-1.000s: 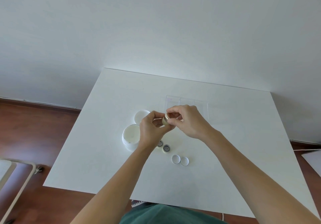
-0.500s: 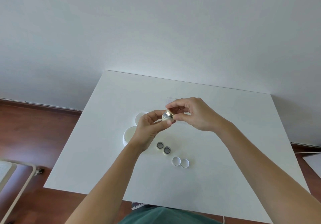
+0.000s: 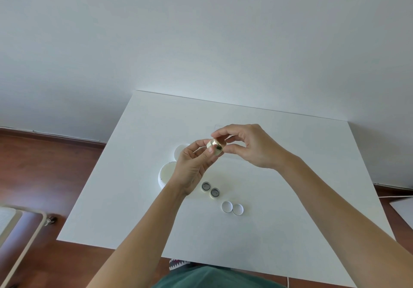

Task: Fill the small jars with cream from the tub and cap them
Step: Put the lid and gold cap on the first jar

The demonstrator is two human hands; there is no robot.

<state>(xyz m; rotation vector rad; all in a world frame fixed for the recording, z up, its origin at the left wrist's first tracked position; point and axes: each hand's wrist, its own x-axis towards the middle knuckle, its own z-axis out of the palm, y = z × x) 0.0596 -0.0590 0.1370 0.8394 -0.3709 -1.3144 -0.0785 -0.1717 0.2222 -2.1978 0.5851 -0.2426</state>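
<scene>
- Table (image 3: 290,198): white, square top, matte, far edge against a plain white wall (image 3: 201,30).
- Floor (image 3: 44,164): reddish-brown wood, dark skirting along the wall base on the left; pale metal-framed furniture (image 3: 20,225) at the near left, blurred.
- Left hand (image 3: 192,167): raised over the table centre, thumb and fingertips pinching the cream-coloured small jar (image 3: 213,151), tilted on its side.
- Right hand (image 3: 252,147): thumb and forefinger curled round the gold cap (image 3: 218,144) that sits on the jar's end, other fingers loosely bent.
- Tub (image 3: 165,173): white, open, pale cream inside, on the table left of centre, partly hidden by the left wrist.
- Tub lid (image 3: 180,150): white disc just beyond the tub, mostly hidden by the left hand.
- Two open jars (image 3: 210,189): touching each other, dark interiors, just right of the tub.
- Two white discs (image 3: 232,207): side by side, touching, nearer and to the right of the open jars.
- Clear plastic tray (image 3: 218,127): only a corner shows behind the right hand.
- Writing: no label or brand readable on any item; too small to tell.
- Green clothing (image 3: 212,278) at the near edge.
</scene>
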